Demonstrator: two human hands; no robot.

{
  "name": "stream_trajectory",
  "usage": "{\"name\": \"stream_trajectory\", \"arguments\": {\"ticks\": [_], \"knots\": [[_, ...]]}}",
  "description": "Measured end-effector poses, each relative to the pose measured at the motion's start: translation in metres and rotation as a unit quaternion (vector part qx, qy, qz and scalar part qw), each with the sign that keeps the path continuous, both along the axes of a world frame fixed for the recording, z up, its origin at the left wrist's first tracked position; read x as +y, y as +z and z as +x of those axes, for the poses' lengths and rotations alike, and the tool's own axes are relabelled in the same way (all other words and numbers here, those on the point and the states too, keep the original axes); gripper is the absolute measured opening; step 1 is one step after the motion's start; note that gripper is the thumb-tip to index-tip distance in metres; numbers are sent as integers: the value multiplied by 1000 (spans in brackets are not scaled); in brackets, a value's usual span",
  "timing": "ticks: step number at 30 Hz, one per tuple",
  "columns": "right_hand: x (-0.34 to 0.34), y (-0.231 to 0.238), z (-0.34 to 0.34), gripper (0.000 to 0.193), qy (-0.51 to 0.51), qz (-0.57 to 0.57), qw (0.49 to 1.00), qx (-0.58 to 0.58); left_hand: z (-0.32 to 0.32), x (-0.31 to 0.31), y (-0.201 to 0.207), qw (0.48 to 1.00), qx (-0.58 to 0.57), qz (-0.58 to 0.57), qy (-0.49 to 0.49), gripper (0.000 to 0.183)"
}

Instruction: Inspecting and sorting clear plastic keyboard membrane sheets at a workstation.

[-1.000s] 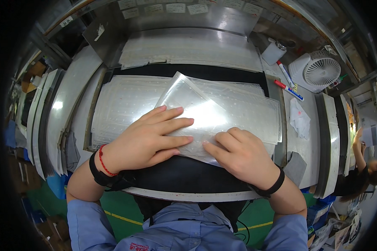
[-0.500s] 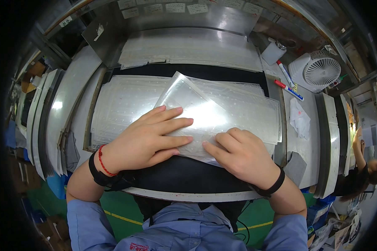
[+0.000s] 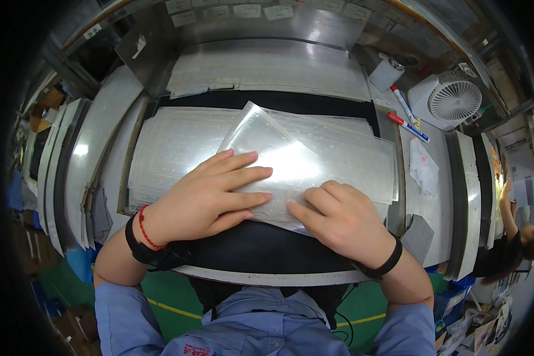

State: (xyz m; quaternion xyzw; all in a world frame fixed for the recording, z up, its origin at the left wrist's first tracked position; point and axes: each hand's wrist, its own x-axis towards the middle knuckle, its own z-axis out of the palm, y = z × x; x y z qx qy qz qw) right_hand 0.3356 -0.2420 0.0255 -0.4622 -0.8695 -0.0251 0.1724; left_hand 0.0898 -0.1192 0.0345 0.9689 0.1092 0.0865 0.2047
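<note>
One shiny sheet (image 3: 258, 133) lies aslant under your hands, on top of a pile of overlapping sheets (image 3: 172, 142), with a corner pointing to the far side. Your left hand (image 3: 210, 193) is open, laid palm down with its fingers spread across the sheet's left part. Your right hand (image 3: 344, 216) has curled fingers at the sheet's near right part; you cannot tell whether it pinches anything. Nearest you, the black worktop (image 3: 243, 252) shows bare. To the far right stand a white fan (image 3: 451, 98) and a white bottle (image 3: 387, 74).
</note>
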Motion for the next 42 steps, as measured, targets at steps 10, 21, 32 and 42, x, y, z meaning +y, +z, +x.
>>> {"name": "stream_trajectory", "arguments": {"ticks": [10,21,32,42], "knots": [[0,-1,-2,34,-12,-12,1000,-3,0,0,0,1000,1,0,1,37],[4,2,-7,26,-20,4,999,27,1,0,-1,1000,-5,4,-1,39],[7,-7,1,25,3,16,999,37,1,0,0,1000,-2,4,2,38],[4,-2,-1,26,10,21,999,38,0,-1,0,1000,0,3,5,38]]}}
